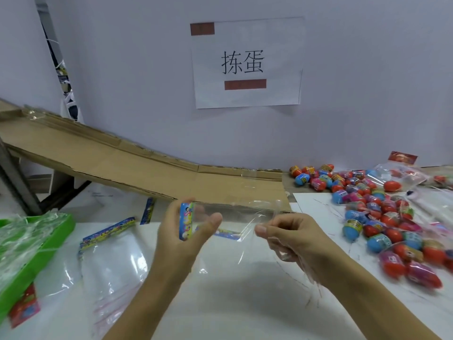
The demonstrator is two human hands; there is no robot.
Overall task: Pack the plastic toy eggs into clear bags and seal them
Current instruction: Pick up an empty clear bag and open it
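Clear bag (pixel 230 217) stretched between left hand (pixel 181 231); right hand (pixel 289 239) pinching edge

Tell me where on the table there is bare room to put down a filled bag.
Bare white table lies low between the two forearms, bordered left by the flat empty bags and right by the egg pile. The right side is crowded with eggs; the left holds the green tray. Both hands, left hand and right hand, hold a clear bag.
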